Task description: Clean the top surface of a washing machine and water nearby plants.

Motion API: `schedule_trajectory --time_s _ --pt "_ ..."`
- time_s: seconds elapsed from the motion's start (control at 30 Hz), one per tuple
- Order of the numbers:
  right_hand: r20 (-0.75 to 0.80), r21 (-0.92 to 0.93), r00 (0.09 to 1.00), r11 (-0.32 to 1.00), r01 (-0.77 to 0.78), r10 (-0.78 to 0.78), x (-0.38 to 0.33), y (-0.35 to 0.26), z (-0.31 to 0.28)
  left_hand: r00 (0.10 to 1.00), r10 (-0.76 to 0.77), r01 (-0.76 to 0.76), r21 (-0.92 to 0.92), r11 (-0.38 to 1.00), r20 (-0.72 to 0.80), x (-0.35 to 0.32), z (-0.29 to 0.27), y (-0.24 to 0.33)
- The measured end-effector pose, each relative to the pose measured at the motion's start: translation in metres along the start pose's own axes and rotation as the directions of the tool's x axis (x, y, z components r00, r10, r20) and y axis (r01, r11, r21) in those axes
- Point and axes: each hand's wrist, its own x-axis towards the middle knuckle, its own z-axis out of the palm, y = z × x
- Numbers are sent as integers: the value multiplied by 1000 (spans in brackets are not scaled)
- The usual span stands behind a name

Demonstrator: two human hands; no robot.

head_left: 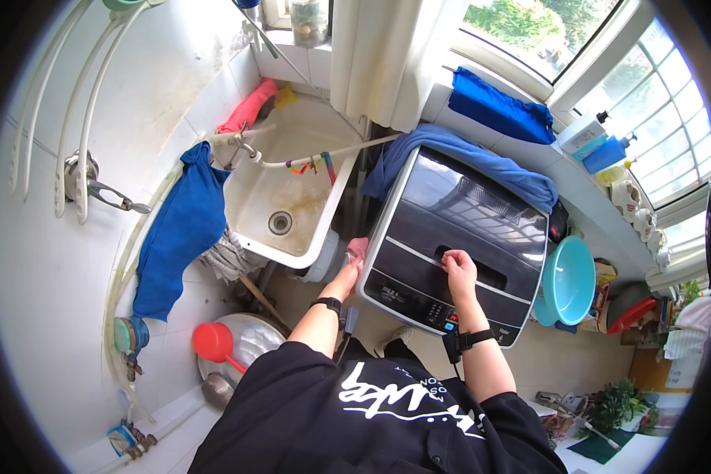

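Observation:
A top-loading washing machine [419, 253] with a dark, glossy lid and a white body stands in front of me, its lid down. My right hand [460, 275] is over the recessed handle [494, 276] in the lid, fingers curled at its left end. Beside the machine's left edge, my left hand [351, 267] is closed around a small pink cloth [358, 246]; its exact shape is partly hidden by the fingers. Lit buttons [450, 322] show on the front panel below my right hand.
A white sink [280, 189] with a tap lies to the left, blue cloth [178, 229] hanging beside it. A red dipper [213, 342] rests on a metal basin [249, 336]. Blue towels [482, 162] drape behind the machine; a turquoise basin [570, 280] stands right.

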Motion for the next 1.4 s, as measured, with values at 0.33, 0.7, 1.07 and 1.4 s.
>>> schedule_trajectory --time_s 0.33,0.7,1.07,1.4 --pt "-18 57 999 998 38 -37 12 -13 15 994 -108 108 42 993 20 -34 -57 -42" --pt "-177 57 982 995 77 -66 -4 14 -70 991 -7 35 208 978 -133 -16 20 4" --pt "-328 162 945 985 54 3 -74 79 -249 973 180 -172 72 983 -141 -119 65 -17" --pt "-95 294 995 956 18 11 -189 132 -457 904 250 -192 -195 962 345 -286 447 -55"
